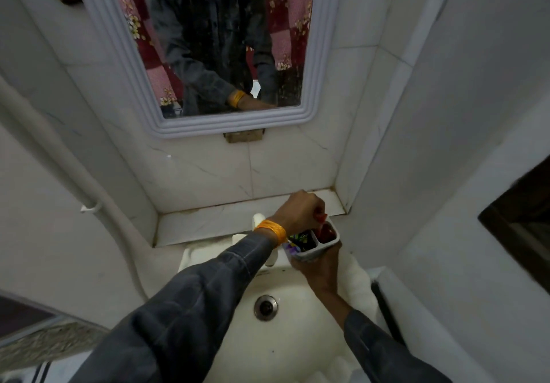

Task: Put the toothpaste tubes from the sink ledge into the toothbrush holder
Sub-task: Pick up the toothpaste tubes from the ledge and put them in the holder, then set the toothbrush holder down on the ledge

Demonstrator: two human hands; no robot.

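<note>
Toothpaste tubes cannot be seen lying on the sink ledge (208, 222) now; the bare part of this marble ledge, to the left of the toothbrush holder (312, 241), looks without any tube, though the part behind the left hand is hidden. Left of the holder, the left forearm in a dark sleeve (193, 299) reaches across the sink (285, 338), with an orange bangle (272, 229) at the wrist. The left hand (299, 211) is just above the holder, and its fingers (320, 214) are curled narrow, pinched on something red (322, 218) that goes down into the holder's right compartment. I judge this is the end of a toothpaste tube, but it is too small to tell for sure. The holder is a pale box with two compartments: the left one has dark, colourful contents, the right one has red contents. Below and to the right of the holder, the right hand (320, 266) carries it from underneath, over the sink, with fingers closed around its body. So the step in hand seems to be the pushing in of a tube, near the end of the task. The next move calls for loosening the pinch once the tube sits deep, while the holder is kept upright, and then looking at the hidden part of the ledge for any tube left.
</note>
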